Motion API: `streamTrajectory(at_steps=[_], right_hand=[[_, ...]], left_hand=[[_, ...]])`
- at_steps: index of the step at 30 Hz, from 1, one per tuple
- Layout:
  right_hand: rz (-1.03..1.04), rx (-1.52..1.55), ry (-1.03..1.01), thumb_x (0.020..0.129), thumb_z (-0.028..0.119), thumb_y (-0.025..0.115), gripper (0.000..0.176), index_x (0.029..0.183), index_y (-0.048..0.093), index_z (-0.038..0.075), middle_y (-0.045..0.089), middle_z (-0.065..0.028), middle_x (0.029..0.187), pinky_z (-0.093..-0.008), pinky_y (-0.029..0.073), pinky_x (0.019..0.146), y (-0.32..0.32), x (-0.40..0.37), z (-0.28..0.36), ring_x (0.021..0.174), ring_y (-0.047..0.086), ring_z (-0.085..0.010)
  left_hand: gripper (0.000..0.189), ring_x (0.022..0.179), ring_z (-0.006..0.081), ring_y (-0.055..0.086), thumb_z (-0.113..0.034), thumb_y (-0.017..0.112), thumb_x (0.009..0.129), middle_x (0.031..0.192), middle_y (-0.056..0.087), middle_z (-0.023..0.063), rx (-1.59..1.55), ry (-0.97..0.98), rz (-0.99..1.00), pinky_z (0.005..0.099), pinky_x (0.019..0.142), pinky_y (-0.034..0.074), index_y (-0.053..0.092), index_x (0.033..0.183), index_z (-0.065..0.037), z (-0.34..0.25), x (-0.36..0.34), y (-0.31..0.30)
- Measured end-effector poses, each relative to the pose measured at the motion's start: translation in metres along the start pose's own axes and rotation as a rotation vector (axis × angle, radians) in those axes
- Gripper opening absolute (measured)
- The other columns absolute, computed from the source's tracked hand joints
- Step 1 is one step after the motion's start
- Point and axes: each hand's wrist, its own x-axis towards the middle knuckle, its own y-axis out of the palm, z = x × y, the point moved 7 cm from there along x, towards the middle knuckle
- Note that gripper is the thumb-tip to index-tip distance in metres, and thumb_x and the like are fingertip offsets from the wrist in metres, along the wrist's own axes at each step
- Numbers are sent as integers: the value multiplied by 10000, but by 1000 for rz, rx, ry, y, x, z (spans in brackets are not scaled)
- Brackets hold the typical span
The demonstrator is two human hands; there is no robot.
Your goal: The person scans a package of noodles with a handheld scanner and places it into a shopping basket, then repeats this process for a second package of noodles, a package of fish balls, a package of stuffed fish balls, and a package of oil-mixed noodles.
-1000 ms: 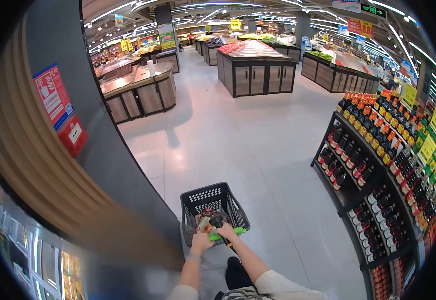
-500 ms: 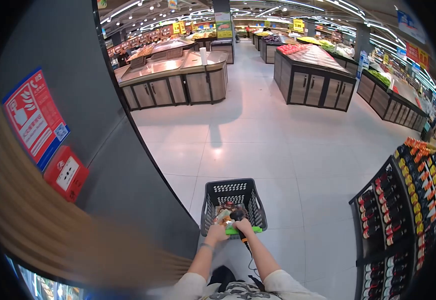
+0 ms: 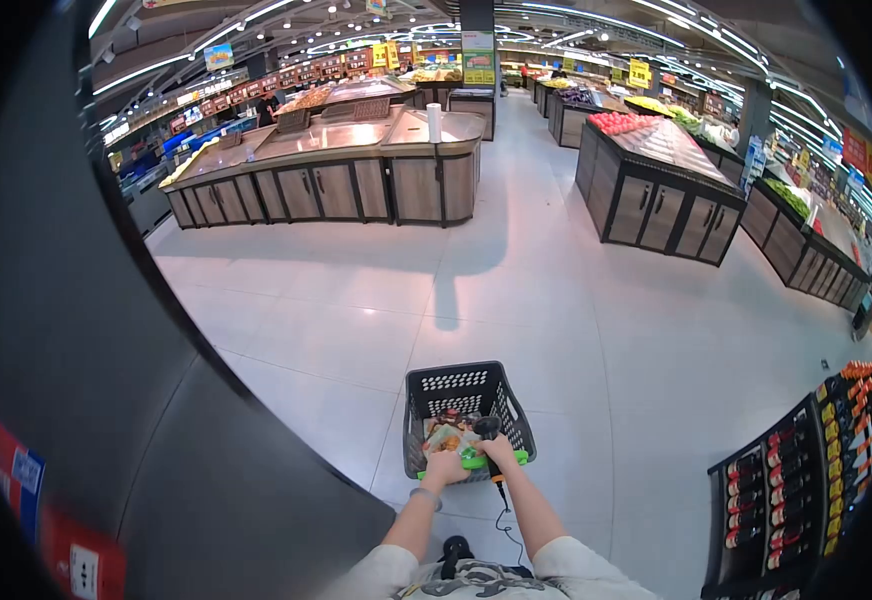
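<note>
In front of my body is a black shopping basket (image 3: 520, 412) with perforated walls and a green handle (image 3: 522, 457). My left hand (image 3: 444, 467) is closed around the left part of that handle. Closer to its right end, my right hand (image 3: 499, 453) is closed over the handle and a black corded device (image 3: 487, 428). The device's rounded head sticks out above my fingers; an orange-marked end and a thin cable (image 3: 504, 522) show below. Packaged goods (image 3: 452, 434), some in clear plastic, lie at the bottom of the basket.
A dark wall (image 3: 226, 430) runs close along my left, with a red box (image 3: 81, 560) on it. Bottle shelves (image 3: 771, 480) stand at right. Ahead are a wood-panelled display counter (image 3: 336, 190) and a produce stand (image 3: 661, 195), with a tiled aisle (image 3: 526, 220) between them.
The view has moved forward past the wall, and its red sign and box have slid down and left. More of the left counter shows. Both hands keep their hold on the handle.
</note>
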Motion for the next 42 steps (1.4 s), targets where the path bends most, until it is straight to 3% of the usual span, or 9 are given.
streamTrajectory(at_steps=[3, 5, 6, 10, 16, 30, 34, 38, 42], right_hand=[[-97, -44, -73, 511, 146, 609, 261, 707, 567, -21, 589, -111, 629, -282, 448, 558, -12, 15, 61, 588, 573, -195], [43, 44, -80, 488, 132, 603, 304, 749, 561, -18, 582, -112, 635, -284, 449, 569, 1, 60, 57, 601, 567, -200], [136, 39, -20, 507, 222, 645, 483, 922, 554, -8, 598, -183, 849, -345, 446, 719, 2, 77, 58, 811, 581, -295], [49, -116, -123, 497, 186, 624, 411, 853, 564, -11, 608, -155, 751, -332, 455, 662, -8, 111, 130, 725, 595, -263], [388, -117, -62, 483, 162, 608, 362, 774, 551, -45, 584, -129, 665, -302, 453, 566, 26, 208, 163, 598, 568, -215], [810, -444, -242, 468, 227, 605, 396, 757, 589, -43, 600, -204, 767, -327, 467, 656, 191, 368, 246, 741, 596, -280], [739, -440, -365, 465, 230, 584, 322, 682, 607, -7, 599, -167, 681, -314, 463, 602, 238, 393, 272, 657, 593, -250], [934, -450, -340, 426, 175, 594, 189, 483, 545, 1, 554, -104, 534, -295, 437, 488, 281, 388, 308, 486, 534, -204], [1048, -467, -358, 431, 191, 587, 207, 499, 570, -3, 571, -110, 553, -267, 432, 483, 365, 396, 315, 509, 555, -193]], left_hand=[[381, 718, 270, 606, -369, 595, 599, 758, 615, 149, -32, -142, 31, 377, 664, 477, 609, 827, -65, 18, 39, -11], [367, 698, 270, 605, -354, 595, 605, 744, 610, 155, -57, -187, 50, 380, 635, 477, 604, 782, -32, 22, 61, -16], [364, 694, 270, 605, -354, 594, 607, 741, 610, 154, -70, -202, 31, 377, 628, 478, 605, 771, -29, 23, 74, -17], [304, 655, 296, 603, -315, 575, 636, 683, 603, 172, -122, -235, -111, 378, 607, 481, 627, 715, -26, 39, 128, -35], [311, 631, 302, 601, -324, 555, 671, 668, 600, 174, -141, -428, -128, 388, 595, 480, 618, 686, -20, 65, 196, -35], [278, 617, 306, 598, -285, 563, 649, 648, 597, 166, -232, -856, -245, 374, 592, 485, 618, 689, -16, 183, 301, -73], [266, 621, 306, 598, -270, 561, 645, 656, 596, 172, -251, -890, -282, 375, 592, 485, 618, 689, -14, 220, 317, -94], [275, 627, 306, 597, -277, 558, 640, 662, 596, 174, -225, -968, -327, 377, 595, 483, 619, 688, -13, 271, 322, -100], [309, 626, 307, 596, -305, 560, 626, 648, 591, 179, -223, -1009, -327, 380, 600, 478, 617, 675, -5, 327, 315, -121]])
